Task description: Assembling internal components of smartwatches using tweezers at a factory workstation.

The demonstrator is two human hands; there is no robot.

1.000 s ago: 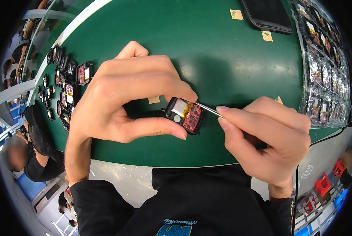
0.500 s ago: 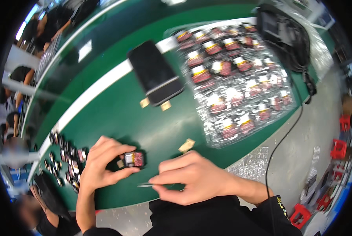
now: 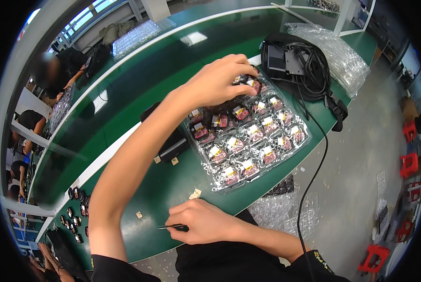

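My left hand point(image 3: 222, 77) is stretched across to the far end of a clear plastic blister tray point(image 3: 306, 133). Its thumb and fingers close round a small black device with a red face point(image 3: 254, 84), at the tray's far row; whether it touches the pocket cannot be made out. Similar devices point(image 3: 241, 113) with white and yellow tabs fill rows of the tray. Near the front edge of the green table point(image 3: 140, 188), my right hand point(image 3: 198, 223) is closed on thin metal tweezers point(image 3: 168, 227), tips pointing left.
Several loose black devices point(image 3: 74, 218) lie at the table's left. A dark phone-like slab point(image 3: 173, 146) sits partly behind my left forearm. Small beige paper pieces point(image 3: 195, 193) dot the table. A black bag with cables point(image 3: 297, 66) stands beyond the tray; a black cable point(image 3: 316, 164) hangs at the right.
My left hand has gone from the near left of the table up to the tray's far end, carrying the device. The right hand stays low with the tweezers. The view has shifted.
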